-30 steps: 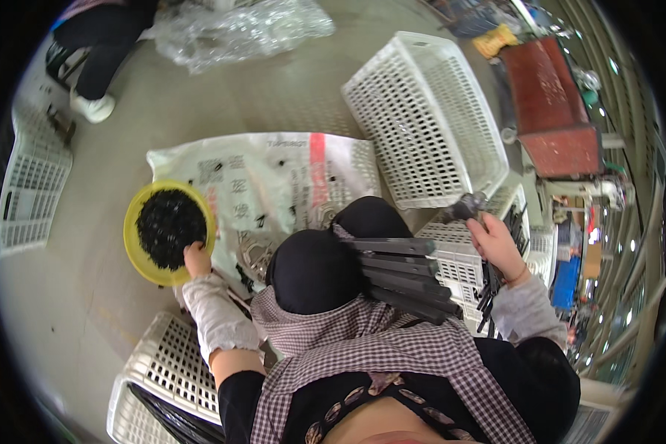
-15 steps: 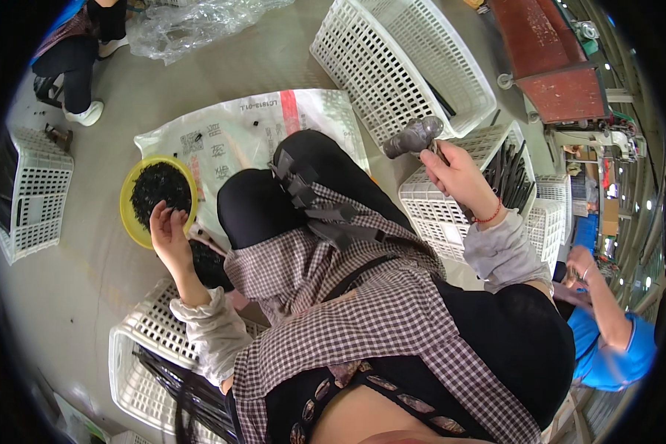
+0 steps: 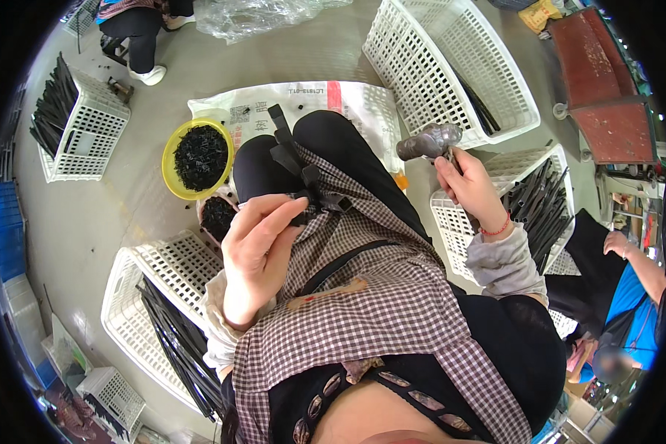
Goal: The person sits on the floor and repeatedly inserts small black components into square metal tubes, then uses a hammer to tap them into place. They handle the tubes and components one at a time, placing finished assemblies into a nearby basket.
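Black bars (image 3: 283, 154) on lap, right of yellow bowl (image 3: 167, 164) holding black bits (image 3: 200, 157). Left hand (image 3: 256, 251), nearer body than bowl, fingertips drawn together at bar ends; cannot tell whether gripping any piece. Right hand (image 3: 475, 194), well right of bowl, fingers wrapped round hammer (image 3: 431, 142).

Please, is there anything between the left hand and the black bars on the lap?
Nothing visible stands between the left hand and the black bars. The hammer, in the right hand, is off to the side.
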Tool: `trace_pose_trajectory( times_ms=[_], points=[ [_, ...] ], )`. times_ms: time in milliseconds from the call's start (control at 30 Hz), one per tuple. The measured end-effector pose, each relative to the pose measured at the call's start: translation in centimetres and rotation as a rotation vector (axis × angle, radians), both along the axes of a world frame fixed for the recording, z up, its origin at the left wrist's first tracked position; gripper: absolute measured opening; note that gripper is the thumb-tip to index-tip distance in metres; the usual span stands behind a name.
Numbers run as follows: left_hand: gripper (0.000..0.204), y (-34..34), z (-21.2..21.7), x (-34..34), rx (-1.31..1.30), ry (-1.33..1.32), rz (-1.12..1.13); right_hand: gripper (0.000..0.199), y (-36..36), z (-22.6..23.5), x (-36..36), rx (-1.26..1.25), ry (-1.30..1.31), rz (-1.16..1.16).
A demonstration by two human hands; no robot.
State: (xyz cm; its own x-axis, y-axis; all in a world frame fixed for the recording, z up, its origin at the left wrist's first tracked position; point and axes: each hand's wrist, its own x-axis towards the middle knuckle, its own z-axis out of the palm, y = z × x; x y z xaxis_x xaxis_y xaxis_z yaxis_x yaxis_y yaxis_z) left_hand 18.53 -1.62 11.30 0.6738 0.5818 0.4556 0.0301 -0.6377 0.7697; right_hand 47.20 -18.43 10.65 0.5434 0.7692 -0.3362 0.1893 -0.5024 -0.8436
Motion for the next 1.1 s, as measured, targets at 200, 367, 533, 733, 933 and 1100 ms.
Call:
trace_pose_trajectory(
  times_ms=[200, 367, 533, 733, 933, 1100],
  points=[
    [0.032, 0.9, 1.9, 2.8, 0.165, 0.044, -0.233, 0.032, -2.3, -1.1, 1.0, 0.052, 0.023, 0.037],
    [0.030, 1.7, 1.8, 4.3, 0.133, 0.100, -0.375, 0.034, -3.5, -1.9, 1.4, 0.108, 0.052, 0.031],
    [0.029, 1.9, 2.1, 5.4, 0.075, 0.166, -0.427, 0.036, -4.0, -2.1, 2.0, 0.136, 0.047, 0.036],
    [0.032, 2.5, 2.3, 5.7, 0.067, 0.243, -0.496, 0.038, -3.9, -1.9, 2.3, 0.125, 0.042, 0.033],
    [0.042, 2.4, 2.3, 5.2, 0.035, 0.260, -0.459, 0.039, -3.6, -1.9, 2.2, 0.120, -0.003, 0.073],
    [0.066, 1.9, 2.9, 4.0, 0.103, 0.226, -0.363, 0.033, -3.7, -0.2, 1.7, 0.066, -0.087, 0.193]
  ],
)
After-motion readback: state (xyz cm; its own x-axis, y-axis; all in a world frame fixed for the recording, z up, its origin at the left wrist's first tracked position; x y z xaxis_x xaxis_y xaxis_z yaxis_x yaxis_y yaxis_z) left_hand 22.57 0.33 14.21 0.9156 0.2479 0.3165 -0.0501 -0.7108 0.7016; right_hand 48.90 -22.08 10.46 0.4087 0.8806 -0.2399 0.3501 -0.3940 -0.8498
